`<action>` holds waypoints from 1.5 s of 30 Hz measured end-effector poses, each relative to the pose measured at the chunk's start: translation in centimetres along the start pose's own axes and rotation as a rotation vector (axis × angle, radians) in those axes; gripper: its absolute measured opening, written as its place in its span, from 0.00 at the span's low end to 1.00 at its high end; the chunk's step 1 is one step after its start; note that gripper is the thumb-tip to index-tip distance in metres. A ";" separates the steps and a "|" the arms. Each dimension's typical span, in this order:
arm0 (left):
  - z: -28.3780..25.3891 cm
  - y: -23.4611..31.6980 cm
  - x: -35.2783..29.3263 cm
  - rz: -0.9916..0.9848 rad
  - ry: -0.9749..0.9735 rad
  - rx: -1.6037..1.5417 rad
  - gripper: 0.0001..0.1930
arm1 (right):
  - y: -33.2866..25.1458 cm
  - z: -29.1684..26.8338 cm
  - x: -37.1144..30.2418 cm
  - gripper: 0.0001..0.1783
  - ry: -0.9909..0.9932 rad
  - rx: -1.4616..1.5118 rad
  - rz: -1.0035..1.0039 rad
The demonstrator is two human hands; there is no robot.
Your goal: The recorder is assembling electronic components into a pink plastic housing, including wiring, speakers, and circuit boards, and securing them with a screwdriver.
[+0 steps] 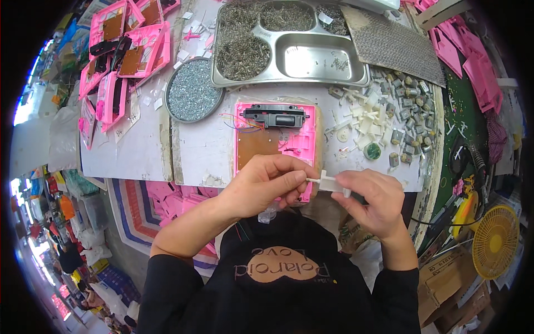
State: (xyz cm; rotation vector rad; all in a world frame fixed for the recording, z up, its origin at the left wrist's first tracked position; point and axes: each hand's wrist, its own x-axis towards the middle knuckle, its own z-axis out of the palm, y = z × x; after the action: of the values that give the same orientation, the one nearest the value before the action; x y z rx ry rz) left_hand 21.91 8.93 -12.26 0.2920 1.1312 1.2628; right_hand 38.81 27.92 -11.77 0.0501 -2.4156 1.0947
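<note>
In front of me a pink plastic housing (310,133) lies face up on the table, with a brown circuit board (257,147), thin coloured wires and a black plastic module (278,117) in it. Above its near right corner, my right hand (375,197) grips a small white plastic part (330,183) between thumb and fingers. My left hand (267,183) is closed in a pinch at the thin left end of that same part, where something small and slender shows at the fingertips. Its exact kind is too small to make out.
A metal compartment tray (219,80) of small metal pieces stands at the back, beside a round dish (194,90) of screws. Small motors (409,92) and white plastic parts (370,119) lie loose at right. Pink housings (158,50) pile up at left. A yellow fan (495,242) stands lower right.
</note>
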 end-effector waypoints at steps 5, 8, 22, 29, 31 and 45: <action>0.2 -0.1 0.1 0.084 0.029 0.248 0.11 | 0.0 -0.4 -0.3 0.19 -0.033 -0.056 -0.002; -0.4 -0.5 0.9 0.351 0.160 0.466 0.10 | 2.0 -1.9 -1.1 0.15 0.027 -0.169 0.055; 2.8 3.9 12.0 0.931 0.084 1.640 0.07 | 11.5 -8.1 -1.1 0.13 0.076 -0.721 0.398; 3.9 3.9 14.6 0.955 0.073 1.816 0.08 | 13.7 -9.7 0.7 0.16 -0.174 -0.923 0.288; 4.0 4.5 14.0 1.028 0.155 1.567 0.08 | 13.0 -9.6 1.5 0.15 -0.114 -0.803 0.304; 6.5 4.5 9.1 1.109 -0.110 1.454 0.08 | 3.0 -2.9 -2.7 0.15 0.299 0.896 0.643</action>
State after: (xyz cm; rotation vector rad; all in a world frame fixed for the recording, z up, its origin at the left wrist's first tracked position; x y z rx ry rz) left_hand 23.32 20.77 -10.56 2.2672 1.6845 0.9982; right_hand 41.76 31.56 -13.41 -0.5807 -1.5242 2.2033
